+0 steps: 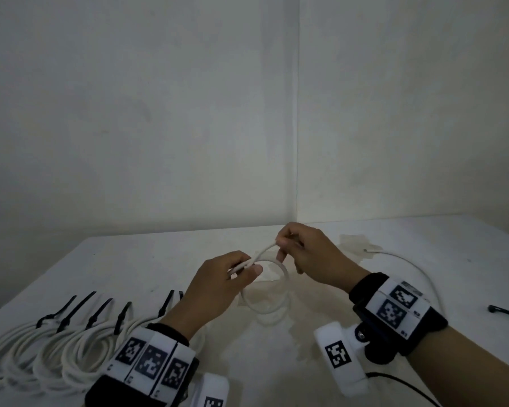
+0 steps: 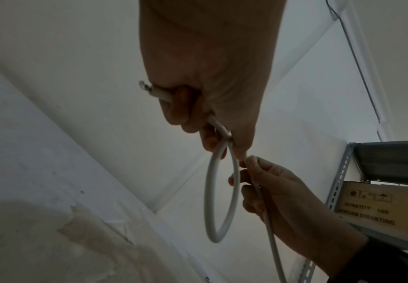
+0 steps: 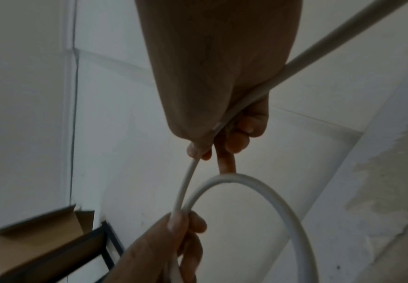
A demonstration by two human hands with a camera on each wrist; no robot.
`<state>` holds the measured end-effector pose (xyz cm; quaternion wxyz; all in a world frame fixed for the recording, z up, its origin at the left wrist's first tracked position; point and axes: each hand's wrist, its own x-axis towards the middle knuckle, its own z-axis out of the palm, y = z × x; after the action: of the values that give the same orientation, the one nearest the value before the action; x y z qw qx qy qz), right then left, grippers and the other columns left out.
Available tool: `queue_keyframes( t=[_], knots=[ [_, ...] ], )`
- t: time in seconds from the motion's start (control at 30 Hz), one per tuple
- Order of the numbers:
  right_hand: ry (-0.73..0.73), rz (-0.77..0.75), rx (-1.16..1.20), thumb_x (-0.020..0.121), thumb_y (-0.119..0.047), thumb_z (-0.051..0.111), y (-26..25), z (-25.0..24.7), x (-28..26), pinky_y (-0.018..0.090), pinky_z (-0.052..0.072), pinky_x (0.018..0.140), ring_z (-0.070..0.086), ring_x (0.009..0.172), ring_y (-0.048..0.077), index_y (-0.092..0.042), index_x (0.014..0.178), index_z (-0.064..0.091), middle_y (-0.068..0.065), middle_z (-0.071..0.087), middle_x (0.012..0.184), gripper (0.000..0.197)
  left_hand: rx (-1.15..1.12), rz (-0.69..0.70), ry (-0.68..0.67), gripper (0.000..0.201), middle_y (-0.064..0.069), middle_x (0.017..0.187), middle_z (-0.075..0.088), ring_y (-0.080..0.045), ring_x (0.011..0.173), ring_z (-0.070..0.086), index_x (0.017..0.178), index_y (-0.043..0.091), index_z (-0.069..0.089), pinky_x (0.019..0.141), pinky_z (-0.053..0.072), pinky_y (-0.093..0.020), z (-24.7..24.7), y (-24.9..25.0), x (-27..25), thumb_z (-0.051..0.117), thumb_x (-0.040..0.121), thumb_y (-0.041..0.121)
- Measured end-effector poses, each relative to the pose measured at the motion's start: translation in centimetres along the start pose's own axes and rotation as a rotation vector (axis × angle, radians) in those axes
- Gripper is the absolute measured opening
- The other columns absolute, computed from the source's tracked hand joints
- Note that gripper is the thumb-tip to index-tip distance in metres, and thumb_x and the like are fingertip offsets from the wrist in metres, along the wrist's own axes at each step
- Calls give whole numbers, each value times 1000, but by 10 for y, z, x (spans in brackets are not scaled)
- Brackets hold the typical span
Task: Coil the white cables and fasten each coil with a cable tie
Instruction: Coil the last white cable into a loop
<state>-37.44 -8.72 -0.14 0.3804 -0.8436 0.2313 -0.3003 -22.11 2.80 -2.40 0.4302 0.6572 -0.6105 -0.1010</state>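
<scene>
Above the middle of the table I hold a white cable [image 1: 265, 252] between both hands. My left hand [image 1: 244, 270] pinches the crossing of one hanging loop [image 1: 279, 301], with the cable's cut end [image 2: 144, 87] sticking out behind the fingers. My right hand [image 1: 285, 245] pinches the running length a little farther back and right. The loop [image 2: 210, 201] hangs below my left fingers in the left wrist view. The rest of the cable [image 1: 411, 265] trails across the table on the right. Several finished white coils [image 1: 56, 348] with black cable ties [image 1: 71, 311] lie at the left front.
A loose black cable tie [image 1: 505, 314] lies at the table's right edge. The white table [image 1: 159, 259] stands in a wall corner and carries a brownish stain [image 1: 353, 242]. A metal shelf with a cardboard box [image 2: 379, 206] stands off to one side.
</scene>
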Motion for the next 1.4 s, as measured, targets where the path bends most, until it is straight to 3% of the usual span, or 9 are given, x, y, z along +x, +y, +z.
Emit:
queue_keyframes(
  t=[0.17, 0.33, 0.4, 0.6, 0.83, 1.0, 1.1, 1.23, 1.4],
  knots=[
    [-15, 22, 43, 96, -18, 45, -4, -7, -1, 19, 41, 47, 44, 44, 8, -19, 81, 53, -5, 68, 80, 17, -74, -22, 27, 36, 16, 52, 56, -2, 52, 46, 55, 34, 53, 53, 34, -14, -2, 0, 1, 58, 90, 26],
    [-84, -46, -97, 97, -23, 44, -1, -2, -2, 35, 46, 79, 60, 83, 20, -31, 93, 62, -10, 68, 86, 20, -142, -40, 36, 23, 18, 54, 58, 0, 56, 48, 67, 27, 58, 55, 35, -12, -2, 1, 5, 58, 90, 25],
    [-84, -48, -76, 96, -24, 46, 1, -1, -3, 37, 46, 84, 61, 87, 17, -32, 88, 63, -7, 69, 85, 20, -182, -43, 5, 16, 20, 58, 60, 2, 59, 51, 73, 27, 61, 58, 36, -10, -2, 3, 6, 58, 88, 32],
    [-88, -83, -29, 93, -33, 52, -3, 0, -4, 35, 46, 76, 58, 72, 10, -37, 76, 62, -4, 67, 70, 20, -200, -50, -26, 17, 20, 60, 60, 4, 62, 50, 78, 24, 62, 58, 36, -8, -4, 9, 5, 52, 92, 21],
    [-24, -55, 18, 89, -25, 58, -5, -1, -2, 27, 41, 66, 52, 61, 9, -34, 70, 65, -6, 62, 60, 22, -265, -198, -9, 22, 4, 68, 52, -1, 38, 41, 86, 14, 66, 42, 31, -9, -5, 14, 5, 49, 94, 25],
    [-43, 4, 32, 89, -25, 58, 1, 6, -4, 30, 41, 67, 52, 66, 14, -29, 64, 67, -4, 69, 68, 27, -37, -106, 88, 15, 10, 69, 63, 6, 62, 54, 73, 29, 64, 58, 39, -10, -8, 8, 4, 62, 87, 25],
    [-22, 5, 35, 88, -24, 58, 0, 8, -3, 31, 42, 67, 53, 67, 16, -25, 65, 68, -1, 69, 69, 25, -57, -120, 132, 15, 15, 62, 62, 7, 52, 52, 70, 25, 65, 52, 38, -8, -8, 10, 2, 65, 85, 24],
    [22, -12, -37, 88, -23, 60, 0, 9, -3, 27, 42, 63, 51, 61, 10, -33, 61, 61, -10, 64, 62, 29, -111, -251, 73, 16, 1, 82, 63, -3, 52, 58, 81, 19, 65, 54, 47, -13, -9, 10, 2, 54, 92, 20],
    [98, -11, -55, 88, -22, 60, 9, 5, -5, 19, 35, 54, 45, 52, 5, -31, 55, 58, -15, 60, 56, 34, -268, -439, -55, 22, -5, 75, 64, -3, 56, 65, 87, 4, 68, 58, 54, -16, -25, 6, -2, 47, 93, 7]
  ],
)
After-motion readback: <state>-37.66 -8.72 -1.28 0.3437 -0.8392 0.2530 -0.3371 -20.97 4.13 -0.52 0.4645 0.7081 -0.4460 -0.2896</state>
